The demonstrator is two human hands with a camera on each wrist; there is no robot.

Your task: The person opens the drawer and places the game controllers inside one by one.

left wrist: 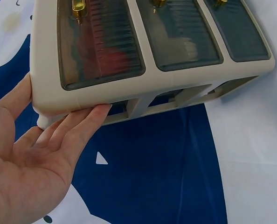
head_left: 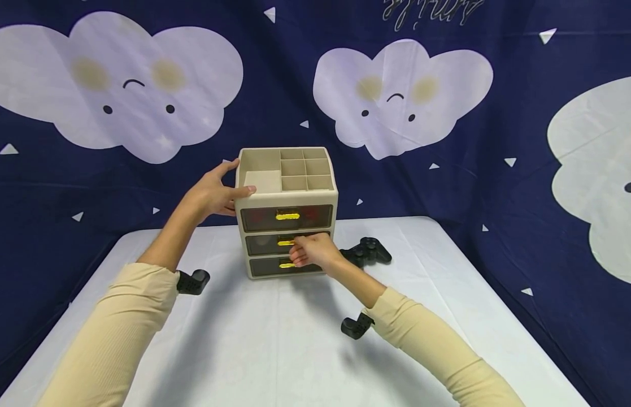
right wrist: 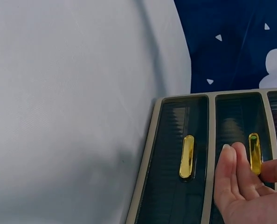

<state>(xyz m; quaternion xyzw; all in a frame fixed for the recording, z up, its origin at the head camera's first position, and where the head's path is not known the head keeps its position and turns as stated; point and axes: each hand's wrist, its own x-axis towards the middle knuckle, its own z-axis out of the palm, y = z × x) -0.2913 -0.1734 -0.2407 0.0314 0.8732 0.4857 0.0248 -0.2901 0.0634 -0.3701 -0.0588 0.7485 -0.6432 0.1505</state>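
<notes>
At the middle drawer [head_left: 266, 245], the right hand [head_left: 315, 251] pinches the golden handle [right wrist: 255, 149], partly covering it; the left hand [head_left: 209, 195] grips an upper corner of the cabinet [head_left: 284, 200]. It stands on the bench [head_left: 254, 345], contents [left wrist: 113, 60] dim behind tinted fronts [left wrist: 180, 35], a black controller [head_left: 370, 249] partly hidden beside it.

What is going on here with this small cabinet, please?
A person's left hand grips the upper left corner of a cream three-drawer desktop organizer. The right hand has its thumb and fingers around the gold handle of the middle drawer. The middle drawer, top drawer and bottom drawer all look closed. A black game controller lies on the table, beside the organizer.
</notes>
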